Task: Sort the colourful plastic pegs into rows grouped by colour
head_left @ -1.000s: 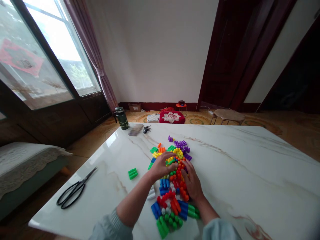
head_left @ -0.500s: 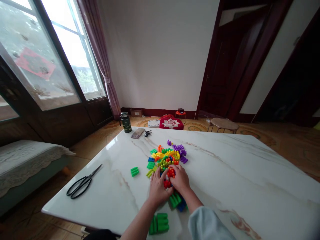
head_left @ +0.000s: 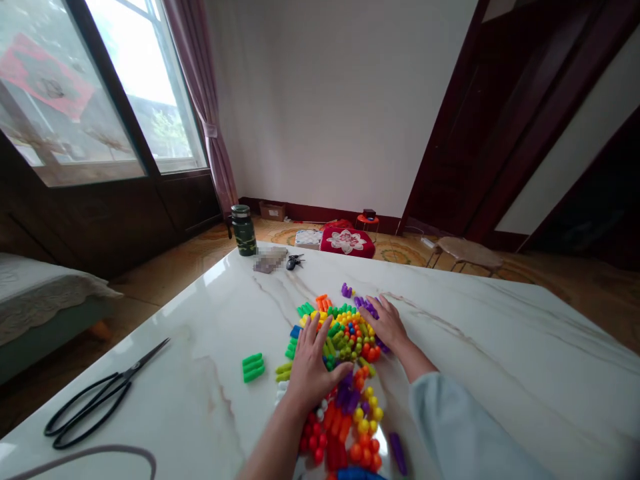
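A heap of bright plastic toy pieces, knobbly and finger-shaped, lies on the white marble-patterned table. My left hand rests on the heap's left side with fingers spread, over yellow and green pieces. On the far right side, my right hand stretches its fingers across purple pieces; its palm is hidden. Nearer to me are orange-red pieces, yellow ball-shaped ones and a loose purple stick. A green block lies apart on the left.
Black-handled scissors lie at the table's left. Along the far edge stand a dark green bottle, a blurred flat object and keys. Past the table are a red floral-covered seat and a round stool.
My hands have moved apart and forward over the heap, the right one farther out to the right. More pieces show in front of me as the view shifts closer.
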The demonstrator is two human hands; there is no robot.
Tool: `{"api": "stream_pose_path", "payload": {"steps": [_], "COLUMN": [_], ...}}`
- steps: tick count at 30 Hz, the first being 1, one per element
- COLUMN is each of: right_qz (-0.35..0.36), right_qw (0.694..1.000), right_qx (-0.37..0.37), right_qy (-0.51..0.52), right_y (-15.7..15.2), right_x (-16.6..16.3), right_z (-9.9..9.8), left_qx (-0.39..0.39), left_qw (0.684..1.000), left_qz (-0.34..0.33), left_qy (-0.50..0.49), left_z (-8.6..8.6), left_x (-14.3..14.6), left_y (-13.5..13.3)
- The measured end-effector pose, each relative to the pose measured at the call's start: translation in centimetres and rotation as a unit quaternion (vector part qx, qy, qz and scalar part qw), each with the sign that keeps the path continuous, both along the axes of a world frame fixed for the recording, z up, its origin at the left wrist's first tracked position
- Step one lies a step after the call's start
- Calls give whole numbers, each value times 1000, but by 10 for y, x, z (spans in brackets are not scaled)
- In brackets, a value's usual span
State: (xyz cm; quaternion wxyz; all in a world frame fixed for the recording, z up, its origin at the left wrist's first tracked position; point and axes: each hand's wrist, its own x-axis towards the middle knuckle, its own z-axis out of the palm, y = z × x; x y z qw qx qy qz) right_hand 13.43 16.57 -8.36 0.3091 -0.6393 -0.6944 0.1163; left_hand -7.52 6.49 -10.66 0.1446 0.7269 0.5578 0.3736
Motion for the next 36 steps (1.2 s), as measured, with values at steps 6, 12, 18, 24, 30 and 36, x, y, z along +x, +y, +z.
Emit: {"api": "stream_pose_path", "payload": {"steps": [6,12,18,24,30,36], "right_qz": [156,216,109,118,170,232], "right_qw": [987,966,988,983,983,971], "right_qx": [17,-8,98,-55,-73,-53], "right_qy": [32,139,-55,-130,16,-25], "right_y": [-32,-34,63,98,51,-57], "right_x": [-18,-30,-58,-68,-48,-19], "right_z": [-7,25,32,-2,4,36], "left_qx": [-32,-29,5,26,-19,-23], "left_qw": [999,1000,998,993,999,999], "left_qz": [1,-2,-2,-1,-39,-3], "left_qy": [16,0,-60,-115,5,-25], "left_z": [2,9,16,14,13,7], "left_x": [5,7,9,7,6,6], "left_y": [4,4,3,4,2,7]}}
